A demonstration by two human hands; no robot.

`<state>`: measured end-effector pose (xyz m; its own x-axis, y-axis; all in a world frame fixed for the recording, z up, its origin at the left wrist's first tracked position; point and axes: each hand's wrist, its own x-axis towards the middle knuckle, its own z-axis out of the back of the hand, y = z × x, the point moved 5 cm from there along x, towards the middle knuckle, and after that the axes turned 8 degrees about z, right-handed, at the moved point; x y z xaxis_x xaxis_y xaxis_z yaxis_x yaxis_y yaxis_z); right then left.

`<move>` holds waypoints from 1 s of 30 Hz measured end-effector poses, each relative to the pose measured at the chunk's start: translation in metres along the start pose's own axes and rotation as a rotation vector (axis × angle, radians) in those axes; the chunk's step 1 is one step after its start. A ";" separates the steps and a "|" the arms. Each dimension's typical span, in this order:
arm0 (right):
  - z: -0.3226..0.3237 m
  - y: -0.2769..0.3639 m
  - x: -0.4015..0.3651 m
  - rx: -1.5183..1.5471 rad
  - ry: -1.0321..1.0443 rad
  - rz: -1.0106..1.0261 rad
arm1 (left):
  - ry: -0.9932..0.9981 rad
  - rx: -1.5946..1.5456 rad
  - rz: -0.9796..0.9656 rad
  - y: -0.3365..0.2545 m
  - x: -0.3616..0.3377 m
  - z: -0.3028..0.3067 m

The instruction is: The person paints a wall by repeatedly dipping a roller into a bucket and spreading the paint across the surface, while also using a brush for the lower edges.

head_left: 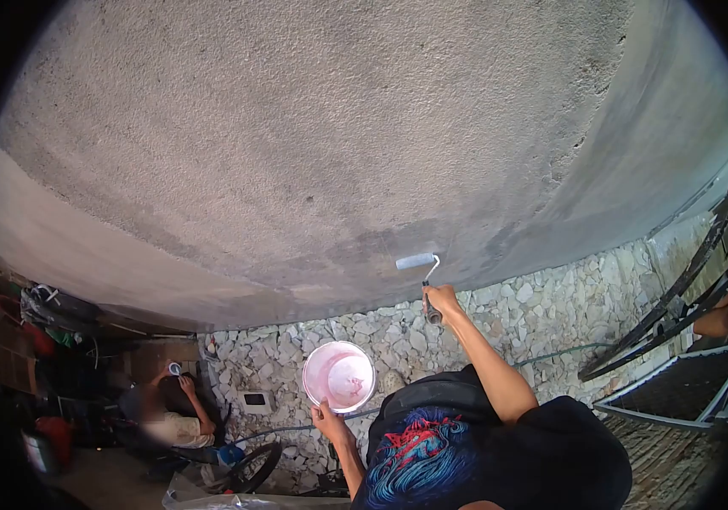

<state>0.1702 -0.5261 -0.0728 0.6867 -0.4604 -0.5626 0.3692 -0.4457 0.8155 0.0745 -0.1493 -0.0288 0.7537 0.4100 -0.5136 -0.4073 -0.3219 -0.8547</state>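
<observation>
Far left, down below, another person (170, 416) crouches by the stonework with both hands up at a small white thing, well apart from the action. Over to the left hand (327, 418): it's clamped on the lower rim of the bucket (306, 374), fingers closed. The bucket is tipped so its pink-streaked inside faces up, and it sits close to the roller, likely so a reload is a short reach. Now the right hand (441, 297): arm stretched out, fist wrapped tight round the roller handle. The roller (416, 261) itself lies flat against the wall (296, 144), sleeve horizontal, right at the edge of a darker, damp-looking patch just above the stone cladding (551, 310). Far right, a dark metal railing (691, 280) slants across, and somebody else's bare leg (721, 319) shows behind it.
</observation>
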 end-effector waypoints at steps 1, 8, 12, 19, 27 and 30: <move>0.000 -0.010 0.010 -0.001 -0.006 0.000 | -0.003 -0.017 -0.007 -0.003 0.000 0.001; -0.004 0.025 -0.049 0.014 0.037 0.094 | -0.008 -0.028 -0.016 -0.014 0.014 0.029; -0.011 0.057 -0.090 0.038 0.034 0.130 | -0.022 0.071 -0.002 -0.014 0.032 0.044; 0.016 -0.074 0.071 -0.247 -0.107 -0.013 | 0.110 0.060 -0.008 -0.030 0.062 0.011; 0.067 -0.084 -0.049 -0.183 0.117 0.017 | 0.098 0.087 -0.148 -0.055 0.046 -0.006; 0.082 -0.065 -0.113 -0.147 0.129 -0.088 | 0.061 0.093 -0.259 -0.061 0.033 -0.001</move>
<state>0.0174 -0.5079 -0.0737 0.7188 -0.3179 -0.6183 0.5122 -0.3592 0.7801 0.1249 -0.1172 0.0059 0.8672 0.4157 -0.2740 -0.2403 -0.1325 -0.9616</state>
